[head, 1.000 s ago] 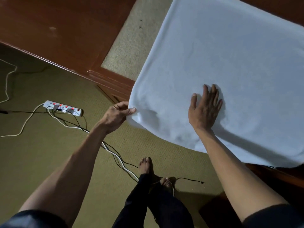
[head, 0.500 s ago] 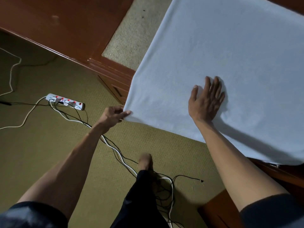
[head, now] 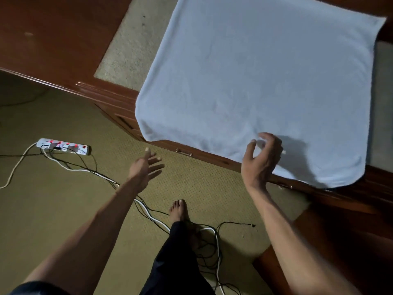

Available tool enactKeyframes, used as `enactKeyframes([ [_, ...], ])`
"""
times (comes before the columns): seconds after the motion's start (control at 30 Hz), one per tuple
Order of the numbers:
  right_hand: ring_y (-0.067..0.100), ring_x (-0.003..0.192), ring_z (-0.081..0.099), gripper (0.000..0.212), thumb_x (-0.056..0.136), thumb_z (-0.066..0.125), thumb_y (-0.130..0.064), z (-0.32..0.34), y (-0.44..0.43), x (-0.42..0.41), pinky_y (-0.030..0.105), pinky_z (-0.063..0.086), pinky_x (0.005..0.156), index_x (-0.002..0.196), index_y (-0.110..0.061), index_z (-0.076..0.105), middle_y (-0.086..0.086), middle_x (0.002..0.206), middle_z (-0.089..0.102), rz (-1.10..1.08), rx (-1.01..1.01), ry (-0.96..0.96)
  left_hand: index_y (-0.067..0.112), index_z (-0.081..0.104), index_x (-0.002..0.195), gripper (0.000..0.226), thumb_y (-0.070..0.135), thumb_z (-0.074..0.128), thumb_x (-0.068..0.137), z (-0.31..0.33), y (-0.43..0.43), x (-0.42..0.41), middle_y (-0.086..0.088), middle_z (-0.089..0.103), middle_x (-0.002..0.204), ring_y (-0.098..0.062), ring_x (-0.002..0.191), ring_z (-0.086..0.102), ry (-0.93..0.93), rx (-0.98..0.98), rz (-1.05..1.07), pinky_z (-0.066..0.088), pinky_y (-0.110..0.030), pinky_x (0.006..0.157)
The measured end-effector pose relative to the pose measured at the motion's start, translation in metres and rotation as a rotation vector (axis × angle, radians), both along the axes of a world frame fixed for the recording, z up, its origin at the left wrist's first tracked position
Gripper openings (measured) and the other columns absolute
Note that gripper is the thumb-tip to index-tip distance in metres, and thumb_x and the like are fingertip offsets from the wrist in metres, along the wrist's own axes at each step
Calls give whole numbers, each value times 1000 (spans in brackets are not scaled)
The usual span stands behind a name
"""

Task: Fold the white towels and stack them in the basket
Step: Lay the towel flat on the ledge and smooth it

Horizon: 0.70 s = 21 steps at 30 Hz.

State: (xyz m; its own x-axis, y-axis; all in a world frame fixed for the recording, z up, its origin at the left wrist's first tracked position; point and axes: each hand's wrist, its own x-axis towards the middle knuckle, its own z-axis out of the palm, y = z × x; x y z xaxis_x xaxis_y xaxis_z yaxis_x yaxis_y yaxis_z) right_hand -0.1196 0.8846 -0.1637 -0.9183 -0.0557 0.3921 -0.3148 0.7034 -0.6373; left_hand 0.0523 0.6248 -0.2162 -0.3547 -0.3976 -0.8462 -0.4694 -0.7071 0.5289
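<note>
**Two hands, one near edge: the right has the shorter reach**

Two hands are in shot and neither has a grip on anything. The large white terry towel (head: 255,81) lies spread flat on the reddish-brown wooden desk (head: 53,39), covering most of the desk's beige inset panel (head: 121,52). Its near edge runs on a slant from the near-left corner down to the near-right, lapping just over the desk's front rim.

The right hand (head: 262,162) hangs right at that near edge, roughly mid-way along it, with the fingers loosely curled like a claw and the thumb apart. Nothing is pinched between them. Whether the fingertips brush the cloth, I cannot tell.

The left hand (head: 145,167) is out over the olive carpet (head: 42,209), palm turned up and fingers spread and relaxed. It sits near the towel's near-left corner but clear of it, and the corner lies up and away from its fingertips.

So the fold looks unstarted, and I judge the next move to be a grab along this near edge, carrying it away toward the far side. The right hand only has to close. The left has to travel up to its corner first.

On the floor sit a white power strip (head: 63,145) with red lit switches and a tangle of cables around a bare foot (head: 178,209). No basket is in view.
</note>
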Motion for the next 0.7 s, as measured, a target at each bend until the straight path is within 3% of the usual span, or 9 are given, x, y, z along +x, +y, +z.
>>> enactKeyframes([
  [0.13,38,98,58,33,94,49,-24,-31,74,5,47,47,87,111,4,55,22,110,60,-536,-323,-267,15,50,139,66,67,42,100,0,19,-45,-11,61,122,-33,108,64,180,212,360,50,-50,98],
  [0.23,38,109,60,38,105,42,-30,-37,115,-10,34,48,84,128,-1,49,23,121,60,-1021,-600,-673,18,40,150,83,78,36,94,-5,30,-70,-13,54,140,-37,125,55,251,278,487,32,-63,114],
  [0.3,26,81,61,39,108,32,-48,-44,136,-22,26,51,56,125,-15,46,11,98,59,-1043,-887,-967,15,38,151,91,83,34,90,-9,36,-80,-14,53,141,-37,123,55,273,297,527,27,-67,115],
  [0.33,20,72,56,47,106,28,-57,-47,144,-28,24,49,54,120,-16,47,6,91,56,-1014,-1031,-1058,13,39,150,93,84,34,89,-11,38,-82,-15,53,141,-37,122,55,278,301,540,26,-68,114],
  [0.4,22,90,60,64,101,24,-67,-55,159,-38,34,52,80,121,-12,51,8,107,60,-944,-1255,-1120,11,45,140,94,87,36,86,-15,40,-85,-13,54,140,-36,117,55,289,303,561,33,-68,108],
  [0.47,29,119,54,72,98,26,-70,-62,168,-50,48,40,110,126,-8,50,13,127,56,-864,-1454,-1091,11,53,127,90,88,40,83,-15,43,-87,-9,57,132,-32,112,56,313,302,562,46,-62,97],
  [0.53,29,117,51,72,95,32,-72,-66,173,-57,55,35,113,121,-8,52,11,130,53,-813,-1579,-1051,11,57,130,89,85,45,83,-12,46,-87,-12,63,131,-36,116,59,339,296,528,48,-61,96],
  [0.63,25,106,54,73,88,39,-80,-71,177,-57,54,43,102,110,-12,55,8,127,54,-836,-1662,-1008,16,60,136,75,71,54,85,-8,45,-82,-19,68,129,-43,121,62,392,305,484,50,-60,98],
  [0.7,25,114,55,75,86,41,-82,-71,178,-54,55,42,105,113,-14,54,8,133,53,-811,-1752,-953,16,61,138,70,60,60,84,-2,43,-77,-18,68,130,-41,123,62,416,304,487,53,-57,98],
])
